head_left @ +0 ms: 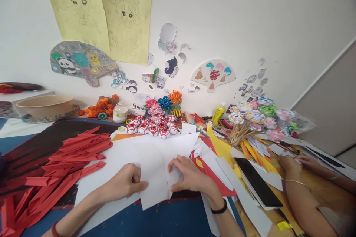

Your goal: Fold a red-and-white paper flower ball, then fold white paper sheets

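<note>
A creased white sheet of paper is held up between my two hands, above larger white sheets on the table. My left hand pinches its left edge, the thumb lying on the front face and the other fingers curled behind. On the right side, my right hand grips the paper near a fold, with thumb and fingers curved around that edge. Folded red paper strips lie in a pile to the left. Red and white paper flowers stand in rows behind the sheets.
A phone, paper scraps and a yellow sheet lie right of my hands. Another person's arms rest at the far right. Behind are a bowl, a glue bottle and paper bouquets.
</note>
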A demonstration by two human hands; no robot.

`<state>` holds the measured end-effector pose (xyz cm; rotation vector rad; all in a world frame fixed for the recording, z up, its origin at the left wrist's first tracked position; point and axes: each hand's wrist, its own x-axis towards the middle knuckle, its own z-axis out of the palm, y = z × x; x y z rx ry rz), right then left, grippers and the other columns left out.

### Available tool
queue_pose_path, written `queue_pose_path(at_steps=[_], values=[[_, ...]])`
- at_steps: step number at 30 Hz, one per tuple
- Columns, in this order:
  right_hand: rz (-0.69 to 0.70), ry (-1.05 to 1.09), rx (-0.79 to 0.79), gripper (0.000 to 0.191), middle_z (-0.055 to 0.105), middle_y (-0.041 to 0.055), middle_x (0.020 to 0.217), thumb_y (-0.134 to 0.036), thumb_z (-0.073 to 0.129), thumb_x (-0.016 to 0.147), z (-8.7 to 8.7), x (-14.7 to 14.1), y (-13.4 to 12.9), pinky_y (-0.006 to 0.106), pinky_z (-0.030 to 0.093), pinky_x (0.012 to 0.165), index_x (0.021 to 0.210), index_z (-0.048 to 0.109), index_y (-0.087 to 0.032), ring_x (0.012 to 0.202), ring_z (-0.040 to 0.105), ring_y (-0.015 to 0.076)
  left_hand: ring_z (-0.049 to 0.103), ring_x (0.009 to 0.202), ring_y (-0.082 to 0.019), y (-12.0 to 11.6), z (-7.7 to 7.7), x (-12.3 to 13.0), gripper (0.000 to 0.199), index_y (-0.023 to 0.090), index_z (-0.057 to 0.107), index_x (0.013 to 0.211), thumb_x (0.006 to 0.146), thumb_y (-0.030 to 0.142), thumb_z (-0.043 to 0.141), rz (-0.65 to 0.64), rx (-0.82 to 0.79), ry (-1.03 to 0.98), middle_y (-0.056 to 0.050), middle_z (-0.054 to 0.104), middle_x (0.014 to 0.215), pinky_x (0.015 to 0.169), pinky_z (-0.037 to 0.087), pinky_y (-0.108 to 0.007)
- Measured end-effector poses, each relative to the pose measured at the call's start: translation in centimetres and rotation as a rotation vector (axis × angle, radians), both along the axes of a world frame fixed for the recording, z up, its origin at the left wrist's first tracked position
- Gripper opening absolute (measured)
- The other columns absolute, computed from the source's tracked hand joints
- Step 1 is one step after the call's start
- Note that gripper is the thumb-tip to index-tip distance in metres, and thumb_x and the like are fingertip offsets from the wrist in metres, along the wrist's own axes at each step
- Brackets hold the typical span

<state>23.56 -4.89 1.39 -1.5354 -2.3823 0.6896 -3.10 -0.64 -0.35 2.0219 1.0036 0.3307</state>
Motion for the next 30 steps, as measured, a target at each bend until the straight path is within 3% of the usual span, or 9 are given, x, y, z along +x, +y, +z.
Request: queue_pose_path(at_steps=[6,15,20,30], values=[[0.000,-0.009,0.018,0.052,0.050,-0.0002,0.101,-0.061,0.073,0.066,-0.17,0.02,0.01,0.031,0.036,0.085,0.102,0.054,-0.028,0.099,0.047,0.0229,0.039,0.038,-0.008,0.23,-0.26,-0.31,0.047,0.019,0.040,0.043,0.078,0.042,0.060,0.018,-0.030,-0.005,0.004,0.044,0.038,0.043,0.028,-0.023],[-0.008,0.023,0.031,0.053,0.049,-0.0002,0.102,-0.062,0.073,0.065,-0.14,0.13,-0.45,0.033,0.036,0.088,0.103,0.054,-0.030,0.100,0.047,0.0230,0.042,0.046,-0.011,0.03,0.07,-0.18,0.050,0.020,0.038,0.050,0.079,0.057,0.055,-0.012,0.075,0.038,0.004,0.047,0.041,0.049,0.032,-0.023],[-0.012,0.021,0.029,0.057,0.047,-0.0006,0.103,-0.059,0.077,0.060,-0.12,-0.03,-0.61,0.034,0.036,0.089,0.102,0.051,-0.030,0.100,0.046,0.0233,0.041,0.055,-0.012,-0.29,0.44,-0.15,0.050,0.020,0.040,0.055,0.075,0.063,0.056,0.006,0.179,0.137,0.003,0.048,0.055,0.051,0.028,-0.024],[-0.056,-0.004,-0.011,0.067,0.044,0.0002,0.105,-0.066,0.076,0.054,-0.17,-0.12,-0.98,0.037,0.035,0.089,0.104,0.049,-0.030,0.102,0.045,0.0255,0.047,0.062,-0.015,-0.23,0.04,-0.41,0.042,0.019,0.045,0.058,0.071,0.055,0.063,0.032,0.166,0.140,0.000,0.055,0.066,0.057,0.034,-0.025]])
